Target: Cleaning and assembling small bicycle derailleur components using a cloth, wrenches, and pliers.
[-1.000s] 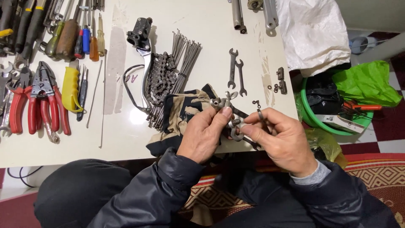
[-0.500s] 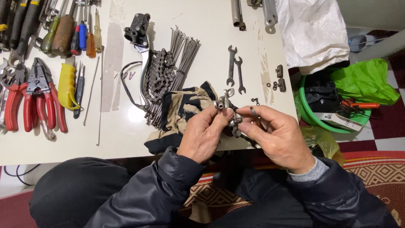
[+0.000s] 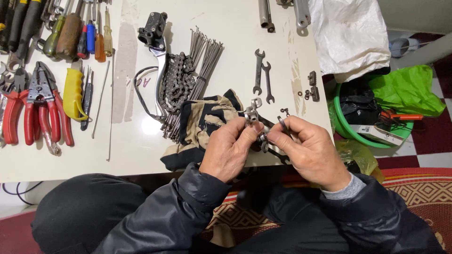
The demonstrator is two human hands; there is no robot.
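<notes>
Gripping a small metal bracket (image 3: 254, 114) between its fingertips, the left hand (image 3: 230, 149) holds the part up just above the near edge of the bench (image 3: 141, 150), fingers closed tight on it. The right hand (image 3: 313, 150) sits close beside it, pinching a thin dark metal piece (image 3: 282, 124) against the lower end of the same assembly, so both hands are clamped on the work and nearly touching. By my reading the fitting is mid-way: the two pieces meet but do not look seated, and a loose little fastener (image 3: 285, 112) lies on the bench just beyond the right hand.

The bracket is silvery, with a rounded loop at the top and a worn, dull shine; its lower part is hidden by the fingers.

Under the hands lies a tan and black cloth (image 3: 202, 124). Beyond it sit a dark coiled chain (image 3: 176, 84) and a bundle of steel spokes (image 3: 202, 61), with two small open wrenches (image 3: 262, 77) to the right. Further left are red-handled pliers (image 3: 35, 113) and a row of screwdrivers (image 3: 89, 33). Off the bench on the right stands a green basin (image 3: 358, 136).
</notes>
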